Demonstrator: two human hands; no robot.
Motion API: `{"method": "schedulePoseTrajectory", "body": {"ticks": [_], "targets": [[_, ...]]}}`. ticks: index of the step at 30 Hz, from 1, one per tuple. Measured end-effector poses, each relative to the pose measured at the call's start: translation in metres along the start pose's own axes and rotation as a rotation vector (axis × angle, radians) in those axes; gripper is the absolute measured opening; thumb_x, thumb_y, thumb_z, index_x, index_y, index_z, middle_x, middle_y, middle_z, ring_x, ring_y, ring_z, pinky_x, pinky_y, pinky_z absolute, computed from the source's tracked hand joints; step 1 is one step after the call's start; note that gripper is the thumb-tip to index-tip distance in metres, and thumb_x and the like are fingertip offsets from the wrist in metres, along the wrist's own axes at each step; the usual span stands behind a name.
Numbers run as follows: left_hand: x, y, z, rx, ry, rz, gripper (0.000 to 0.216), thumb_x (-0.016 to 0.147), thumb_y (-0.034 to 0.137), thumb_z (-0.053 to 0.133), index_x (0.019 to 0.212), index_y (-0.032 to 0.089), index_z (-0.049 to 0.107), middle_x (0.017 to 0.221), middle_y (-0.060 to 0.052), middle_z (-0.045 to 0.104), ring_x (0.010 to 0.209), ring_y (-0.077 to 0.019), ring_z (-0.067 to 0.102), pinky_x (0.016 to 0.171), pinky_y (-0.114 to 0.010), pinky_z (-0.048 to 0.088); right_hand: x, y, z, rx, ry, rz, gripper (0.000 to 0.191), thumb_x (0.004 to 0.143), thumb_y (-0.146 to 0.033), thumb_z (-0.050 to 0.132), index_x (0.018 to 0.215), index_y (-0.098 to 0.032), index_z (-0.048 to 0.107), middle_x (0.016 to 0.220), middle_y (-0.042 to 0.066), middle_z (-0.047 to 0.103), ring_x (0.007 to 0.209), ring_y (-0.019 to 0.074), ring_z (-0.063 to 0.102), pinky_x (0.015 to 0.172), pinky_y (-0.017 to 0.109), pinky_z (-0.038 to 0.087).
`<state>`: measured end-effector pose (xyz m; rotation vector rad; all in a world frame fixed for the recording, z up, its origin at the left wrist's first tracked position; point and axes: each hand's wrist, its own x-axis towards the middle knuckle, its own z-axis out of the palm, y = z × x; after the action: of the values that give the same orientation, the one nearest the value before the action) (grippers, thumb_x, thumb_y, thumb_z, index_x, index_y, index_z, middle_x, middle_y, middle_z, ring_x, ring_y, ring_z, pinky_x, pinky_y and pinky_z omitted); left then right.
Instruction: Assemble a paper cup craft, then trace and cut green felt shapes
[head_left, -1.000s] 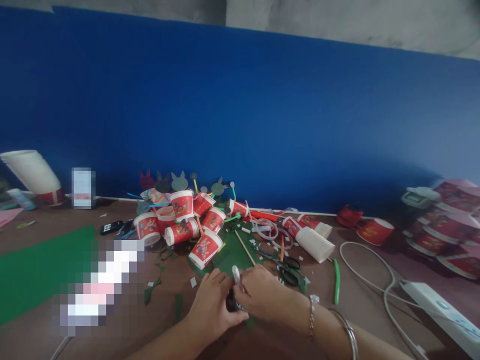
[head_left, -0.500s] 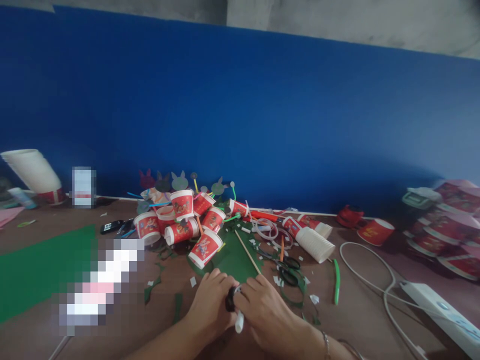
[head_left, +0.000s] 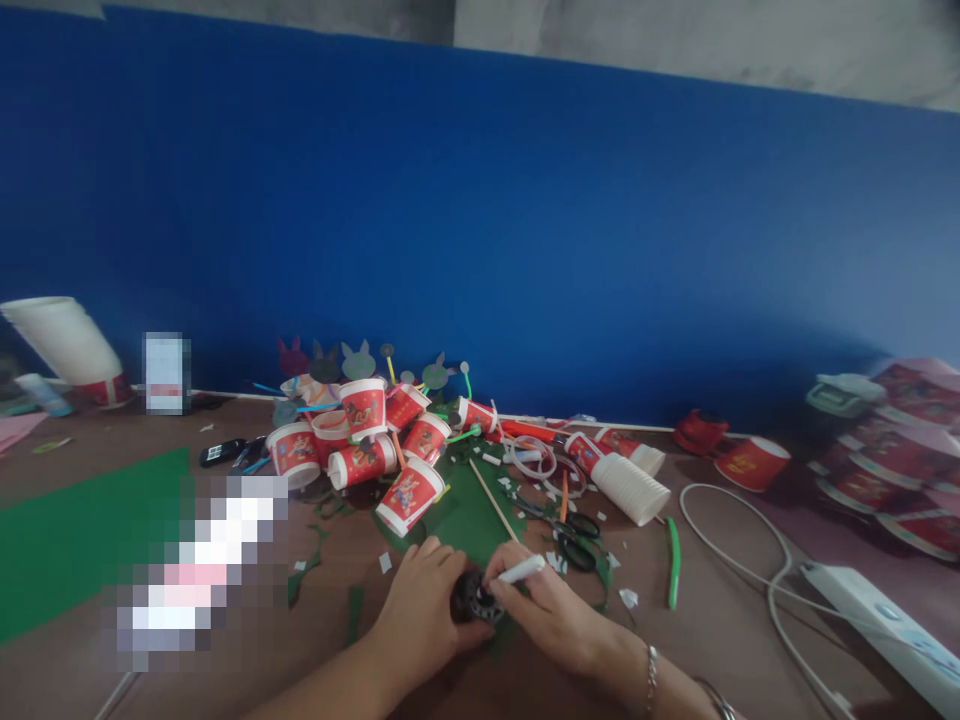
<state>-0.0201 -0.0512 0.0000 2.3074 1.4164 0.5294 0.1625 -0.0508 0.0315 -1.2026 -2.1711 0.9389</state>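
Low in the middle of the head view, my left hand point(head_left: 421, 598) curls around a small round black disc-like piece point(head_left: 480, 603) with openings around its face. What exactly it is I cannot make out. My right hand point(head_left: 551, 612) pinches a white pen point(head_left: 523, 569), whose back end points up to the right. The pen's tip, hidden by my fingers, lies at the face of the black piece. Beneath and beyond both hands spreads a dark green sheet point(head_left: 465, 500), with a thin wooden stick point(head_left: 491, 498) lying across it.
Red printed paper cups point(head_left: 409, 497) are heaped ahead, several with straws and paper animal heads. Black-handled scissors point(head_left: 574, 540) and paper scraps lie right of my hands. Farther right are a nested cup stack point(head_left: 630, 487), a green tube point(head_left: 673, 563) and a white power strip point(head_left: 885, 625).
My right hand has turned the pen from pointing down toward me to slanting up to the right. The black piece now shows its face upward in my left hand.
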Motion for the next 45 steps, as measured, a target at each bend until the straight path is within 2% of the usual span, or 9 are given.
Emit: {"method": "schedulePoseTrajectory", "body": {"ticks": [6,13,17,21,28,33,38,41,45], "targets": [[0.000,0.001,-0.002,-0.011,-0.011,-0.012,0.039,0.060,0.044,0.073,0.087,0.021,0.059,0.090,-0.003,0.062,0.089,-0.0243,0.049,0.074,-0.034,0.030,0.013,0.005,0.001,0.211,-0.004,0.144,0.018,0.085,-0.025,0.044,0.068,-0.018,0.050,0.064,-0.003,0.049,0.063,0.0119,0.045,0.060,0.022,0.036],[0.001,0.002,-0.001,-0.097,0.077,0.020,0.034,0.057,0.034,0.072,0.083,0.020,0.056,0.091,-0.002,0.058,0.089,-0.0232,0.048,0.076,-0.033,0.033,0.014,0.015,0.014,0.590,0.384,0.370,0.023,0.084,-0.039,0.046,0.078,-0.019,0.053,0.066,-0.002,0.050,0.066,0.0136,0.048,0.062,0.024,0.039],[0.005,-0.001,-0.004,-0.379,0.164,-0.108,0.020,0.066,0.026,0.061,0.083,0.020,0.052,0.083,-0.001,0.058,0.079,-0.0192,0.053,0.071,-0.030,0.039,0.013,0.017,0.019,0.825,0.377,0.317,0.030,0.082,-0.049,0.050,0.093,-0.022,0.056,0.080,0.001,0.056,0.079,0.0169,0.053,0.076,0.028,0.043],[0.010,-0.005,-0.008,-0.711,0.282,-0.289,0.019,0.080,0.034,0.050,0.091,0.019,0.050,0.084,-0.001,0.060,0.080,-0.0178,0.056,0.074,-0.030,0.043,0.014,0.018,0.024,0.896,0.361,0.293,0.027,0.083,-0.047,0.052,0.091,-0.022,0.057,0.083,0.001,0.056,0.086,0.0177,0.054,0.087,0.031,0.040],[0.017,-0.015,-0.006,-1.068,0.445,-0.329,0.039,0.074,0.048,0.058,0.097,0.016,0.056,0.098,-0.006,0.063,0.100,-0.0238,0.057,0.090,-0.036,0.041,0.023,0.016,0.028,0.968,0.323,0.256,0.026,0.082,-0.045,0.052,0.092,-0.021,0.057,0.085,0.002,0.057,0.089,0.0186,0.055,0.090,0.033,0.040],[0.022,-0.025,0.002,-1.279,0.454,-0.316,0.041,0.074,0.049,0.060,0.098,0.016,0.056,0.100,-0.008,0.064,0.101,-0.0265,0.059,0.089,-0.041,0.045,0.034,0.011,0.033,1.004,0.328,0.257,0.027,0.081,-0.044,0.051,0.095,-0.021,0.055,0.086,0.004,0.059,0.091,0.0200,0.057,0.092,0.035,0.040],[0.023,-0.029,0.007,-1.392,0.426,-0.302,0.034,0.076,0.044,0.057,0.097,0.017,0.056,0.099,-0.006,0.063,0.102,-0.0235,0.058,0.091,-0.040,0.045,0.045,0.011,0.038,1.060,0.395,0.217,0.023,0.079,-0.042,0.054,0.088,-0.021,0.056,0.085,0.003,0.058,0.084,0.0189,0.058,0.085,0.033,0.044],[0.024,-0.030,0.006,-1.480,0.441,-0.326,0.029,0.078,0.040,0.055,0.097,0.018,0.056,0.097,-0.004,0.063,0.096,-0.0204,0.059,0.089,-0.040,0.047,0.042,0.015,0.031,1.012,0.432,0.291,0.027,0.078,-0.046,0.054,0.074,-0.019,0.056,0.068,0.001,0.055,0.067,0.0163,0.057,0.069,0.029,0.047],[0.025,-0.030,0.004,-1.514,0.444,-0.361,0.029,0.078,0.040,0.056,0.095,0.016,0.057,0.098,-0.006,0.061,0.094,-0.0203,0.059,0.090,-0.042,0.047,0.030,0.021,0.013,0.844,0.190,0.348,0.027,0.075,-0.045,0.058,0.078,-0.017,0.058,0.057,-0.004,0.053,0.050,0.0118,0.053,0.046,0.021,0.036]]}}
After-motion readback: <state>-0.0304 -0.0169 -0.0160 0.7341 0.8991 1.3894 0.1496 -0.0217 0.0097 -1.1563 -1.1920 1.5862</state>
